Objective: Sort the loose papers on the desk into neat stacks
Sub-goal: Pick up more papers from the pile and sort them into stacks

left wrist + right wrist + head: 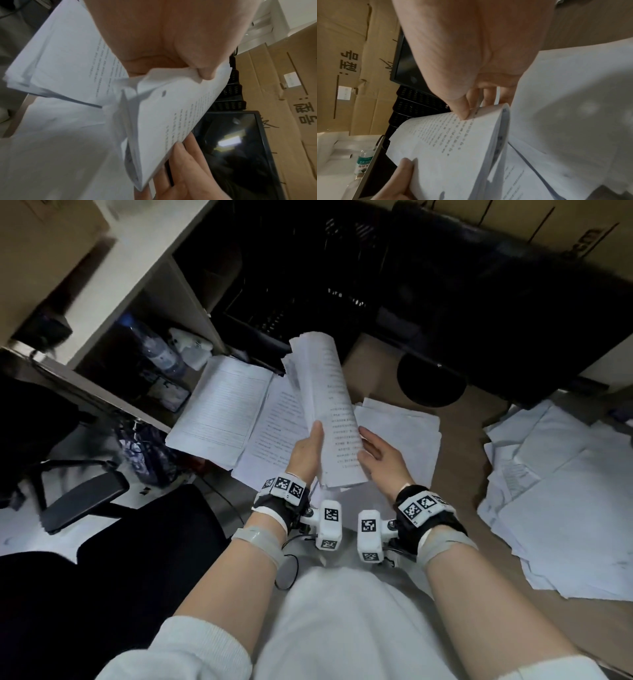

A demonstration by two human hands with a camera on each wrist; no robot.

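A thick bundle of printed sheets is held up above the desk, bowed lengthwise with its far end fanned out. My left hand grips its left edge, thumb on the top sheet. My right hand holds the right edge, thumb pinching the printed page. Below lie a squared stack at left, a printed sheet beside it, and a stack under my right hand. A loose heap of papers spreads at right.
A black monitor on its round foot stands at the back, black mesh trays left of it. A water bottle sits in the shelf cubby. Cardboard boxes stand behind. A black chair is at my left.
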